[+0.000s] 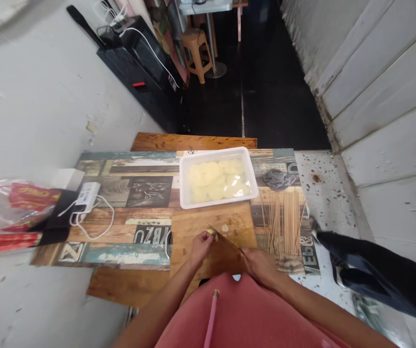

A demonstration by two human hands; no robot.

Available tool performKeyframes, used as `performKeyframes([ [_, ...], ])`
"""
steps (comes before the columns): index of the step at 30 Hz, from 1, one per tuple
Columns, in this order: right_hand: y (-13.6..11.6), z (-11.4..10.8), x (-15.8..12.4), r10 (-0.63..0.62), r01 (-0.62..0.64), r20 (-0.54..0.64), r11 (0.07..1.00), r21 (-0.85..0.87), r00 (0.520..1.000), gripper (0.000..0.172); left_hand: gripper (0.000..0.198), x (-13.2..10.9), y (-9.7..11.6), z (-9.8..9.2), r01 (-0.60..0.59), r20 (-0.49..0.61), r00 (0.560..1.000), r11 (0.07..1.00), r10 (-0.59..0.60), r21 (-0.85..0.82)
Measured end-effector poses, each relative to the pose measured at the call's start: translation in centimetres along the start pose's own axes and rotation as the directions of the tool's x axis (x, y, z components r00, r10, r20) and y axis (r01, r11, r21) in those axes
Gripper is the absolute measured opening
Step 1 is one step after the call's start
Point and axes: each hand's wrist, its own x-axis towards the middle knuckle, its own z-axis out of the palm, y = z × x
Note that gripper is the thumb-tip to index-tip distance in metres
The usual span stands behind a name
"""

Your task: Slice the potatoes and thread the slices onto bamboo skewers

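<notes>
My left hand [201, 243] is closed on a small pale yellow piece of food [213, 233] and holds it down on the wooden cutting board [197, 224]. My right hand [260, 266] grips the handle of a knife [226, 239], whose blade slants up-left and meets the piece at its tip. Another small pale scrap [225, 227] lies on the board just beyond the blade. A white tray [184, 188] of pale yellow chunks in water stands right behind the board.
Several bamboo skewers [284, 220] lie spread out right of the board, with a grey cloth [278, 180] behind them. A white power adapter with its cable [87, 197] and red-printed packets [15, 208] sit at the left. Someone's dark-trousered leg [367, 268] is at the right.
</notes>
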Motion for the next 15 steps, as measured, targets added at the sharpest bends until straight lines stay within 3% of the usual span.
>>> performKeyframes([
  [3,0.2,0.8,0.2,-0.036,0.036,0.005,0.999,-0.034,0.999,0.032,0.023,-0.4,-0.6,-0.3,0.013,-0.034,0.999,0.998,-0.015,-0.061],
  [7,0.0,1.6,0.4,0.037,-0.038,-0.01,0.99,-0.135,0.999,0.028,0.021,-0.5,-0.8,-0.9,0.037,0.034,0.999,0.995,-0.034,-0.09],
  [15,-0.7,2.8,0.7,0.09,-0.1,-0.053,0.967,-0.234,0.995,0.02,0.026,-0.3,-1.2,-0.7,-0.013,0.074,0.997,1.0,0.013,-0.001],
])
